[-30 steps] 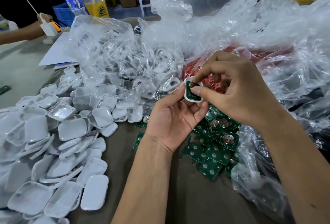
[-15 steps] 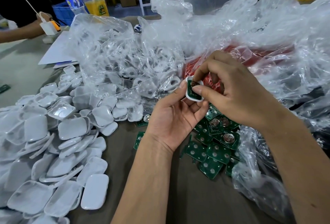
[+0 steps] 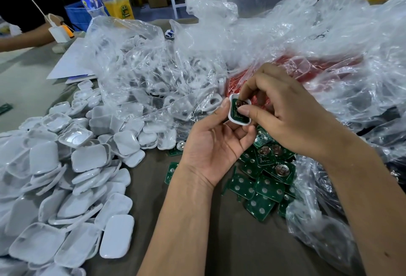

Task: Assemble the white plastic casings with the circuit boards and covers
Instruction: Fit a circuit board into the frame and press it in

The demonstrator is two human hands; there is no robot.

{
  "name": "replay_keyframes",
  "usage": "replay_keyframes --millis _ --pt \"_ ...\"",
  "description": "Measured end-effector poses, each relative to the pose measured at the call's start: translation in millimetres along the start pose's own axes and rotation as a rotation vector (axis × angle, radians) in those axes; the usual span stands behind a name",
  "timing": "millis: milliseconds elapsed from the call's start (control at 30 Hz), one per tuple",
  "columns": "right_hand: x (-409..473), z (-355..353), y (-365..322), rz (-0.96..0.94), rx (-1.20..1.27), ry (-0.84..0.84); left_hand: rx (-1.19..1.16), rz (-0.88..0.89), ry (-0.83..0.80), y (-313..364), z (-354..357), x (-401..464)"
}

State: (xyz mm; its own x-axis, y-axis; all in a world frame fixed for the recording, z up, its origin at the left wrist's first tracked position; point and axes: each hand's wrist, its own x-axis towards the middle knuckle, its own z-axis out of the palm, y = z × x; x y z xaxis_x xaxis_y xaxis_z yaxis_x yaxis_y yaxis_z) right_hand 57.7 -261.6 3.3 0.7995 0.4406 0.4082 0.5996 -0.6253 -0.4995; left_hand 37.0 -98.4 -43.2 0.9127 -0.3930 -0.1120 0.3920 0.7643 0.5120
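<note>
Both hands meet above the worktop (image 3: pixel 219 242), between the piles. My left hand (image 3: pixel 211 146) grips a white casing (image 3: pixel 231 114) from below, its fingers curled round the lower and left edges. My right hand (image 3: pixel 292 117) pinches a green circuit board (image 3: pixel 237 110) with thumb and forefinger and holds it inside the casing's raised rim. Loose circuit boards (image 3: pixel 263 179) lie directly beneath the hands, just beside a clear bag (image 3: pixel 329 231) at the right. White covers (image 3: pixel 66 176) are heaped at the left, well apart from my forearms, with a strip of bare worktop between. Another clear bag of white parts (image 3: pixel 153 73) sits close behind the left hand; crumpled plastic sheeting (image 3: pixel 307 33) rises behind the right hand.
</note>
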Motion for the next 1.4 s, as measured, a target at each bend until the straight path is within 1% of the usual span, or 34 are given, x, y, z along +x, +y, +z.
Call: replay_keyframes --millis 233,533,800,1400 --pt "-0.2 -1.2 -3.0 0.025 0.003 -0.001 -0.002 0.001 0.01 -0.1 0.5 0.0" --pt "-1.4 -5.2 -9.5 0.024 0.008 0.058 0.006 0.005 0.0 -0.8 0.0 -0.3" --pt "-1.2 -6.9 -16.2 -0.002 0.06 0.142 -0.055 -0.037 -0.011 -3.0 -2.0 0.2" --pt "-2.1 -8.1 -12.3 -0.041 0.051 0.154 -0.048 -0.038 -0.026 -2.0 -0.6 0.4"
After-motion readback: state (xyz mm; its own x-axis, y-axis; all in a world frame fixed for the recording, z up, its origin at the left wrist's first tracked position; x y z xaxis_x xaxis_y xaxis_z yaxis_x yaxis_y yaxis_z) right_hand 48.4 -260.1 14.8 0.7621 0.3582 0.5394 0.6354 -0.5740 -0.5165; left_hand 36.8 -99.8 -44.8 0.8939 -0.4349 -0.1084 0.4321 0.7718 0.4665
